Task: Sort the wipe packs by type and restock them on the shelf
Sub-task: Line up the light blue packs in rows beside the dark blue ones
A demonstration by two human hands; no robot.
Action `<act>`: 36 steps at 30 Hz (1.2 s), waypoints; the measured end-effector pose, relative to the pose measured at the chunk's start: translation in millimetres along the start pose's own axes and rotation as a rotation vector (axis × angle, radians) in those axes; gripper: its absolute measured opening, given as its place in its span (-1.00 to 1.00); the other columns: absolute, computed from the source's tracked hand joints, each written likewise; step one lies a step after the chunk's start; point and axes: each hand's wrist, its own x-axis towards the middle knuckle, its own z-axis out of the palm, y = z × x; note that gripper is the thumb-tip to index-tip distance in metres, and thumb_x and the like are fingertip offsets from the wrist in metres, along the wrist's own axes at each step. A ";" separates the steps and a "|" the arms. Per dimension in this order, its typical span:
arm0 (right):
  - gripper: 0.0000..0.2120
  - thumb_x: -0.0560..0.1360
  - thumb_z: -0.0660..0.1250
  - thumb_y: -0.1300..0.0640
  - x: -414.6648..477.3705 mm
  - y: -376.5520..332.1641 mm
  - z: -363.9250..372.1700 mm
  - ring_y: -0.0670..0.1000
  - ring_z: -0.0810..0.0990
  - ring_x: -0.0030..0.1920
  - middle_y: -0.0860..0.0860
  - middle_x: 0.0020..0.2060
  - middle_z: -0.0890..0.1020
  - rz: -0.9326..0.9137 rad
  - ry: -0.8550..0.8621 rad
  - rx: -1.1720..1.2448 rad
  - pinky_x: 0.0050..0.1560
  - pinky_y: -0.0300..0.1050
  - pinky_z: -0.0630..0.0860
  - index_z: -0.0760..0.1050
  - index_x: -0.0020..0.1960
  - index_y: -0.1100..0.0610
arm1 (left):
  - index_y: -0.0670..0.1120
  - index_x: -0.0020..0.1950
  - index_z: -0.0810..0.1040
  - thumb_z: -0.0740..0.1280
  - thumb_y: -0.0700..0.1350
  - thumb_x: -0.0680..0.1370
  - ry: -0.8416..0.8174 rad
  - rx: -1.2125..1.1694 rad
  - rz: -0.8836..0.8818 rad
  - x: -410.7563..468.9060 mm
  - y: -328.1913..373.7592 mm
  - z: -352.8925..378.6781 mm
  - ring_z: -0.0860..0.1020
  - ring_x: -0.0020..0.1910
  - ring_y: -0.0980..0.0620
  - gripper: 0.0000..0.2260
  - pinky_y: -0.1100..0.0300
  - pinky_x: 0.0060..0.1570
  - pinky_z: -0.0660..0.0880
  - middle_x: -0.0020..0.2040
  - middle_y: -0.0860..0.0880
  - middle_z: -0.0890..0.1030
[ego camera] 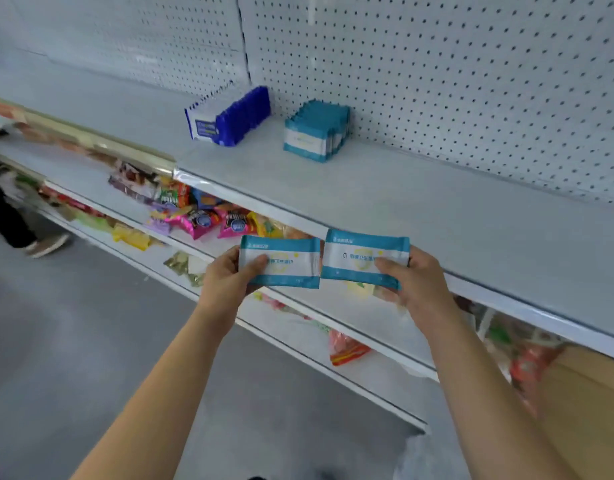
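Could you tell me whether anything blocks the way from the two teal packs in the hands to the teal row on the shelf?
Nothing visible does. The left hand and right hand each hold a teal pack at the shelf edge; bare shelf lies between them and the teal row. The blue row stands left of it.

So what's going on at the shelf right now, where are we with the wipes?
A person is holding one teal wipe pack in each hand: the left hand grips one teal pack, the right hand grips another, side by side in front of the shelf edge. On the shelf, a row of dark blue packs and a row of teal packs already stand upright near the pegboard back. The two held packs match the teal row and are not yet shelved.
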 end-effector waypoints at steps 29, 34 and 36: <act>-0.48 0.49 0.43 0.30 304.7 -40.7 211.8 -0.22 0.49 0.17 -0.10 0.25 0.45 -0.302 0.586 -0.277 0.09 -0.42 0.45 0.37 0.34 -0.05 | 0.00 0.38 0.43 0.32 -0.28 0.61 -0.255 0.323 0.224 401.1 64.2 54.2 0.56 0.19 0.26 -0.62 0.39 0.06 0.53 0.22 0.14 0.57; -0.34 0.51 0.26 0.21 303.2 -39.2 226.9 -0.39 0.43 0.21 -0.15 0.37 0.41 -0.191 0.447 0.024 0.01 -0.49 0.46 0.12 0.49 -0.22 | -0.02 0.39 0.31 0.31 -0.34 0.58 -0.256 0.249 0.186 394.1 61.7 69.0 0.54 0.14 0.34 -0.55 0.37 0.06 0.55 0.23 0.12 0.52; -0.28 0.52 0.32 0.23 308.2 -42.4 230.6 -0.29 0.49 0.24 -0.16 0.34 0.46 -0.210 0.378 -0.019 0.05 -0.48 0.48 0.08 0.52 -0.20 | 0.00 0.44 0.23 0.35 -0.37 0.53 -0.287 0.237 0.185 393.9 60.1 71.2 0.52 0.18 0.35 -0.41 0.35 0.11 0.54 0.27 0.16 0.47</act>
